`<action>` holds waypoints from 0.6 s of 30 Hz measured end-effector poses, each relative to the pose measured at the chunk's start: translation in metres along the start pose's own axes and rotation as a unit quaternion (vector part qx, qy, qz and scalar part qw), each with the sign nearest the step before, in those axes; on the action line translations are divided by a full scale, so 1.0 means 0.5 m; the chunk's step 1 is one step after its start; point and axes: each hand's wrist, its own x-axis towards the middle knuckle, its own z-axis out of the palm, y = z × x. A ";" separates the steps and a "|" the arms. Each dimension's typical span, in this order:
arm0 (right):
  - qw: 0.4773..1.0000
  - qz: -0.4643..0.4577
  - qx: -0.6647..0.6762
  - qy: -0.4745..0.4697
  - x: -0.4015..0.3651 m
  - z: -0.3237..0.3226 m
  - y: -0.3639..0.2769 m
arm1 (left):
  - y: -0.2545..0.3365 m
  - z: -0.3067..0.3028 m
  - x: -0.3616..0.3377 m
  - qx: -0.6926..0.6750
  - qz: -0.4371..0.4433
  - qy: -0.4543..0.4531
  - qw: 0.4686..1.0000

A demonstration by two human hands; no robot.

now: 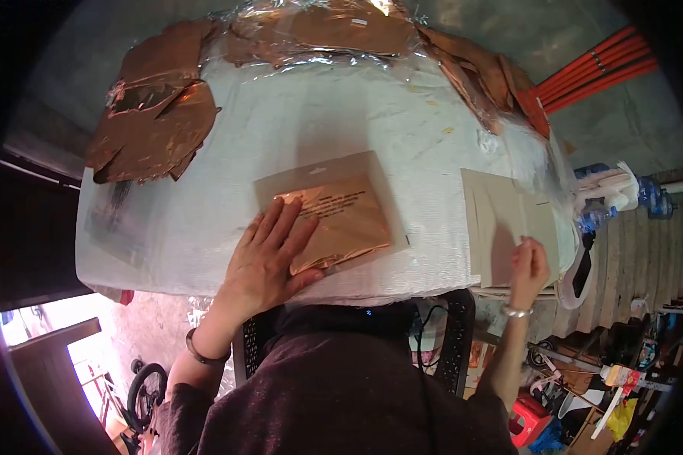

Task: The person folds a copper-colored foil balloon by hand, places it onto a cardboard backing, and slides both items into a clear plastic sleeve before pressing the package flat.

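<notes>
A clear printed plastic packet [345,220] with brown, shiny contents lies at the middle of the white-covered table [281,121]. It rests on or against a flat tan card or sleeve with a hanging slot at its top edge. My left hand [269,254] lies with fingers spread over the packet's left side. To the right, flat tan cardboard sheets [505,205] lie near the table's right edge. Over their lower right part is my right hand [530,262], its fingers curled together. Whether anything is between them is too small to tell.
Brown flat pieces in clear plastic [159,121] lie at the back left, with more wrapped brown pieces [341,30] along the far edge and back right. Orange-red rods [596,68] stand beyond. A red stool [530,421] and blue bottles [653,199] are on the right.
</notes>
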 end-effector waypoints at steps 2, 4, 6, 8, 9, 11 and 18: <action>0.999 0.016 0.032 -0.041 -0.064 0.037 -0.041 | -0.001 0.003 -0.003 0.006 0.007 0.008 1.000; 0.994 0.029 0.065 -0.081 -0.101 0.073 -0.070 | -0.004 0.008 -0.007 0.009 0.003 0.010 1.000; 0.989 -0.026 0.037 -0.138 -0.126 0.098 -0.087 | -0.005 0.010 -0.008 0.011 0.002 0.014 1.000; 0.981 -0.056 0.034 -0.181 -0.133 0.118 -0.099 | -0.005 0.013 -0.008 0.016 0.000 0.011 1.000; 0.971 -0.083 0.032 -0.221 -0.136 0.126 -0.105 | -0.005 0.016 -0.012 0.014 -0.005 0.010 1.000; 0.964 -0.097 0.019 -0.246 -0.140 0.143 -0.119 | -0.006 0.019 -0.012 0.018 0.002 0.024 1.000; 0.973 -0.043 0.056 -0.219 -0.174 0.153 -0.091 | -0.005 0.016 -0.011 0.023 0.010 0.029 0.999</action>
